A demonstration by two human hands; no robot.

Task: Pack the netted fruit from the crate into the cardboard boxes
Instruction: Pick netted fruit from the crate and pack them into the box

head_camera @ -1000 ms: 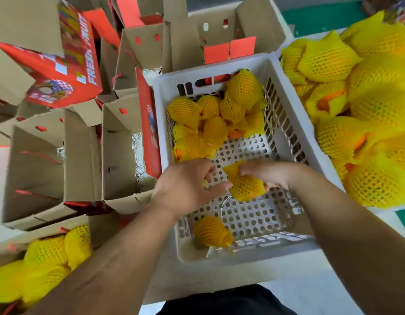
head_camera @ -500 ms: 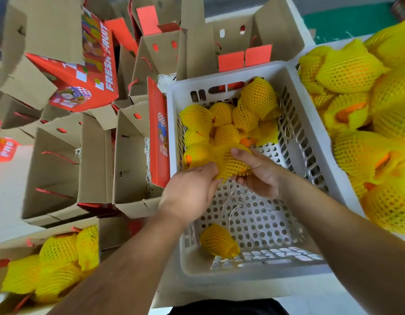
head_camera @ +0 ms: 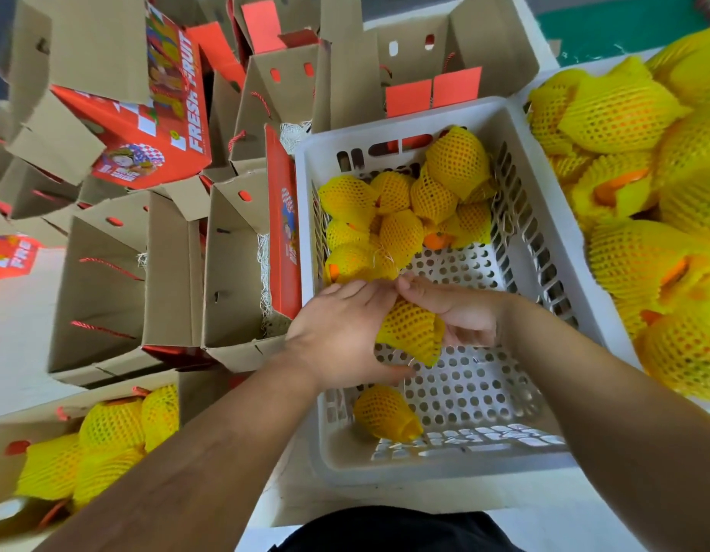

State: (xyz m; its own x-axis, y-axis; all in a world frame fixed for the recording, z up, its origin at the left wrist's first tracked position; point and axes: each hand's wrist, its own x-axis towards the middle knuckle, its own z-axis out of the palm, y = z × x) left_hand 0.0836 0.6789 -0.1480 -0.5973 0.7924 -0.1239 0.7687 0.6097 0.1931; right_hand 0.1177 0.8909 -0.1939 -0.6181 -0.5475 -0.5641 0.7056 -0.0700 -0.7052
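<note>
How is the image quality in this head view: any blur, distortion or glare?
Head view: even, soft light, no glare; wide-angle bending at the edges; the boxes upper left look motion-blurred; the crate and both hands around the netted fruit are fairly sharp.

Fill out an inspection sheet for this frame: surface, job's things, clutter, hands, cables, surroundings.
Surface: white tabletop, mostly covered.
Job's things: white crate with netted fruit clustered at its far end and one alone at the near end; open cardboard boxes; one box at lower left already holds fruit.
Clutter: heap of netted fruit right of the crate.
Hands: left hand and right hand together hold one netted fruit over the crate.
Cables: nothing seen.
Surroundings: green floor.
</note>
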